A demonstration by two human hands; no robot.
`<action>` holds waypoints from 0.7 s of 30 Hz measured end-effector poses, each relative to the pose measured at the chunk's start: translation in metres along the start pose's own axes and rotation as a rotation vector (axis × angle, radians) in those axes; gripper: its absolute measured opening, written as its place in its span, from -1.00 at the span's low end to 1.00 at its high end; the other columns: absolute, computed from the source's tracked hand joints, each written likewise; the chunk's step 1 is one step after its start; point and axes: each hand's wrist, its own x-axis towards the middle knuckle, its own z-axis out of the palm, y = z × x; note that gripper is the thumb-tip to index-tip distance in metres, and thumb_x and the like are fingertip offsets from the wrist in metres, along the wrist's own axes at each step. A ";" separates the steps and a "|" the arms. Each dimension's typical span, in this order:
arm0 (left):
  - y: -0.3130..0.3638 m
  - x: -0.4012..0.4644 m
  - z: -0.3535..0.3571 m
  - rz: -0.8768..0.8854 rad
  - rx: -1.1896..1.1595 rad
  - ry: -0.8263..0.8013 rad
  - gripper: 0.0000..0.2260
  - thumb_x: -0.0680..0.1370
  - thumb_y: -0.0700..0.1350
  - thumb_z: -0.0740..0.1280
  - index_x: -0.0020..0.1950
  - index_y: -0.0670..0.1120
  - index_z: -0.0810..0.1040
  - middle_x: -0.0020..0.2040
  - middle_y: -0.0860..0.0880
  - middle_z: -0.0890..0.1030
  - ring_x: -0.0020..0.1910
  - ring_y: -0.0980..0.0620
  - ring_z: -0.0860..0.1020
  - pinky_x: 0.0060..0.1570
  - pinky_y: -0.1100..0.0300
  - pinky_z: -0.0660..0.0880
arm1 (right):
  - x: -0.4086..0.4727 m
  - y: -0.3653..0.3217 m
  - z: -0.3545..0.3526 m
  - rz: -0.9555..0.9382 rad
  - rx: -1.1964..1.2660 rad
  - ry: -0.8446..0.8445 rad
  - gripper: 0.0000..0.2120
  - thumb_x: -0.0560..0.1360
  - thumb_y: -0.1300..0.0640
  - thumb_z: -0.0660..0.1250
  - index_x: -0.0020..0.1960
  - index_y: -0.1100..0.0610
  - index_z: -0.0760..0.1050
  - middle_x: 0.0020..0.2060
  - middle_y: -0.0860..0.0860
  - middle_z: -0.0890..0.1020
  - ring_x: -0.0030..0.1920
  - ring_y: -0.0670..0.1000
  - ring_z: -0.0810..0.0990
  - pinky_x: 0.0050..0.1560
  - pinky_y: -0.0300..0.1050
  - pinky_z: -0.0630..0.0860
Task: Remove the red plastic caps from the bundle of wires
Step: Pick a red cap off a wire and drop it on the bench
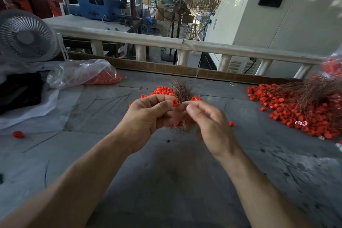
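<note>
At nine o'clock a single red cap is lying alone on the grey table, and a clear plastic bag of red caps is sitting at ten o'clock. In the centre the left hand is gripping the bundle of wires and pinching one red plastic cap at its fingertips. The right hand is touching the bundle, but its grip I cannot tell. At three o'clock a big pile of caps with wires is lying.
</note>
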 end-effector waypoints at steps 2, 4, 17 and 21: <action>0.000 0.000 0.001 0.001 0.004 0.013 -0.82 0.47 -0.21 0.40 0.04 -0.24 0.62 -0.03 -0.28 0.69 -0.17 -0.07 0.70 -0.12 0.13 0.64 | 0.005 0.005 -0.006 -0.007 -0.087 0.200 -0.81 0.59 -0.04 0.30 0.02 -0.03 0.67 -0.20 -0.08 0.75 -0.25 -0.18 0.66 -0.31 -0.35 0.47; 0.000 -0.001 0.001 -0.003 0.014 0.022 -0.81 0.48 -0.21 0.40 0.05 -0.25 0.61 -0.01 -0.31 0.68 -0.14 -0.09 0.70 -0.11 0.13 0.64 | 0.009 0.011 -0.015 0.011 -0.252 0.362 -0.88 0.59 0.06 0.35 -0.02 -0.01 0.67 -0.24 -0.09 0.73 -0.24 -0.13 0.66 -0.20 -0.24 0.51; 0.002 -0.003 0.003 -0.017 0.032 0.056 -0.77 0.46 -0.21 0.41 0.07 -0.29 0.58 -0.02 -0.31 0.67 -0.17 -0.08 0.70 -0.15 0.15 0.64 | 0.018 0.029 -0.018 0.138 -0.800 0.275 -0.86 0.54 0.09 0.40 0.06 -0.09 0.66 -0.03 -0.11 0.68 -0.05 0.00 0.64 -0.14 -0.18 0.43; 0.002 -0.003 0.003 -0.022 0.042 0.059 -0.76 0.47 -0.20 0.40 0.09 -0.30 0.58 -0.01 -0.31 0.67 -0.14 -0.10 0.70 -0.13 0.15 0.64 | 0.022 0.032 -0.013 0.070 -0.809 0.245 -0.82 0.59 0.07 0.37 0.14 -0.11 0.66 0.05 -0.07 0.64 0.00 0.02 0.64 -0.07 -0.11 0.53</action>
